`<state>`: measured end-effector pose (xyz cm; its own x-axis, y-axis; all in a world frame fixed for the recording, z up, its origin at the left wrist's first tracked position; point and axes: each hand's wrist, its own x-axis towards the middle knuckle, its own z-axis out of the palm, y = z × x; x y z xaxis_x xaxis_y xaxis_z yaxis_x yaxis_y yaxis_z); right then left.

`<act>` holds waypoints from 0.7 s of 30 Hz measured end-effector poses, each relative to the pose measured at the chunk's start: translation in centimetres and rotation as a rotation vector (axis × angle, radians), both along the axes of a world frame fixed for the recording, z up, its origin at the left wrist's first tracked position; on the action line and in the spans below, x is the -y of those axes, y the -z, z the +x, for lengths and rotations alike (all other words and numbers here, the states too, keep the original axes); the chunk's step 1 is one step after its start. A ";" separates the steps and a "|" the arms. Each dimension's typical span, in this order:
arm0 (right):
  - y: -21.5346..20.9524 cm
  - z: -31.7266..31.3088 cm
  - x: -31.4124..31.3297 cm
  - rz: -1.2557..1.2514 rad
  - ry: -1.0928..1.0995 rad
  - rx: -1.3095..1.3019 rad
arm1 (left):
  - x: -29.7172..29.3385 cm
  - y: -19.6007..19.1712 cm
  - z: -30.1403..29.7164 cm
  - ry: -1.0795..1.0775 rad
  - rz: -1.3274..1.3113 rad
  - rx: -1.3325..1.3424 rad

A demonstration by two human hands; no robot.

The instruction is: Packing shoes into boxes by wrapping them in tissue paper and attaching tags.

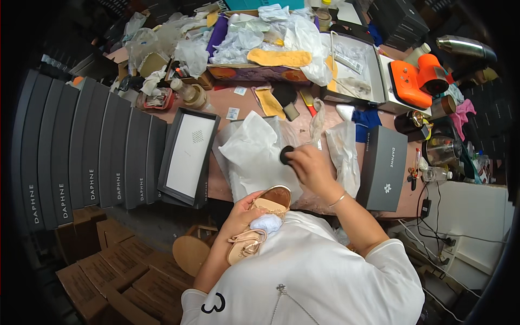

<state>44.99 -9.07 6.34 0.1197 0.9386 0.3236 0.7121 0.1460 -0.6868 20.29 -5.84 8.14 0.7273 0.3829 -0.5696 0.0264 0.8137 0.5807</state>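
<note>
The person's left hand (238,214) is curled around a tan strappy sandal with a shiny gold edge (260,222), holding it close to the white shirt, just below the table (227,97) edge. A small ball of white tissue paper (269,222) sits inside the sandal. The right hand (309,165) is closed around a small round black pad (286,155) and holds it above a big crinkled sheet of white wrapping paper (254,154) spread on the table. To the left of that paper lies an open dark grey shoe box lid with a white inside (189,154). To the right lies a closed dark grey shoe box (383,168). At the back of the table, an open cardboard box (260,71) is heaped with white plastic bags and a long yellow insole (280,57). Next to it, an open grey box (352,70) holds clear plastic packets. A row of closed dark grey shoe boxes (81,151) stands on the far left.
</note>
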 end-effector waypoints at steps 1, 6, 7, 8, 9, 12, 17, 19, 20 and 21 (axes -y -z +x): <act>-0.3 1.5 0.2 -0.021 0.104 -0.028 | -0.5 0.4 -0.2 -0.060 -0.017 0.036; 6.9 4.5 2.3 -0.305 0.231 0.289 | -2.3 1.1 0.5 -0.335 0.068 0.011; 6.9 3.8 2.3 -0.248 0.197 0.232 | -2.7 1.3 0.8 -0.369 0.114 0.014; 5.0 2.6 1.9 -0.235 0.145 0.081 | -3.0 1.7 1.0 -0.406 0.151 0.012; 2.5 1.0 1.8 -0.234 0.099 -0.072 | -2.9 1.8 1.3 -0.433 0.178 0.007; -1.4 -2.6 1.1 -0.225 -0.169 -0.461 | -2.8 1.6 2.6 -0.504 0.237 0.022; -0.6 -5.2 0.7 -0.223 -0.267 -0.574 | -2.4 1.4 3.1 -0.553 0.289 0.018; -0.7 -5.6 0.5 -0.239 -0.224 -0.631 | -2.1 1.4 3.0 -0.550 0.296 0.005; -0.8 -5.8 0.5 -0.252 -0.198 -0.657 | -1.8 1.5 3.0 -0.547 0.294 0.000; -0.8 -6.0 0.4 -0.252 -0.179 -0.688 | -1.5 1.6 3.0 -0.541 0.298 0.006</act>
